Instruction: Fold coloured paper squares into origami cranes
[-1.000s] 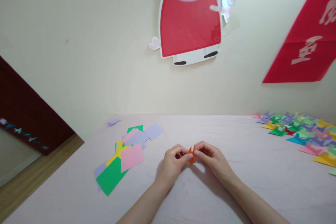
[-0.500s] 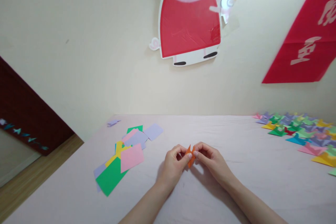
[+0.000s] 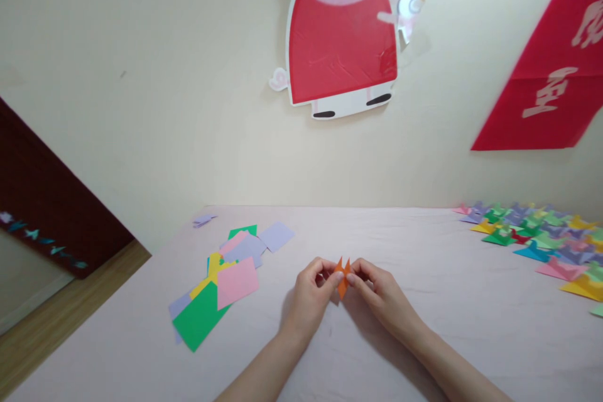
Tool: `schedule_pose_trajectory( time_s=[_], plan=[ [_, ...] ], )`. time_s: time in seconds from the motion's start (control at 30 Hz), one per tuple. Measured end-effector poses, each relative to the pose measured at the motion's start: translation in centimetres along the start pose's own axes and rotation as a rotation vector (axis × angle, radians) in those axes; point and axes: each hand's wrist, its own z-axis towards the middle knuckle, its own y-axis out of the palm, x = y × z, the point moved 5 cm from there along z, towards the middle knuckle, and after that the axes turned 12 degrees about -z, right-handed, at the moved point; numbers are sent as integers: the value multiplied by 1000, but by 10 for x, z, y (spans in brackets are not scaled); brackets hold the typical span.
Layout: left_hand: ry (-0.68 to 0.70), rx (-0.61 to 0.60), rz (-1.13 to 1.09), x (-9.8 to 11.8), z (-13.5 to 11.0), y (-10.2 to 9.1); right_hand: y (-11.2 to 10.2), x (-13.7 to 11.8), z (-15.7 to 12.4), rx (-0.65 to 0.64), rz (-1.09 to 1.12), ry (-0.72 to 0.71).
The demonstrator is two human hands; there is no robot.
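Observation:
A small piece of folded orange paper (image 3: 343, 287) is pinched between both hands above the table, with two pointed tips upward and one point downward. My left hand (image 3: 315, 292) grips its left side between thumb and fingers. On the right side, my right hand (image 3: 380, 289) holds it the same way, thumb toward me. The fingertips behind the paper are partly hidden.
Loose paper sheets in green (image 3: 200, 320), pink (image 3: 238, 284) and purple (image 3: 277, 236) overlap on the left of the cloth-covered table (image 3: 301, 364). Several folded paper figures (image 3: 560, 270) stand in rows at the right. A wall (image 3: 226, 138) rises behind.
The orange paper has turned slightly, so its two upper points now stand apart more evenly. Both hands keep their pinch in almost the same place.

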Motion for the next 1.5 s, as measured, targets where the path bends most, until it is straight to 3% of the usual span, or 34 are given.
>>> schedule_pose_trajectory(
  time_s=[0.3,0.87,1.3,1.5],
  plan=[
    [33,-3,16,2,1,-2,7,2,1,-80,204,31],
    [0,-24,-99,4,2,-3,5,10,4,-50,229,110],
    [-28,10,-159,4,-2,3,5,0,2,-38,223,106],
    [5,14,33,3,-6,6,5,3,0,28,90,64]
  ],
)
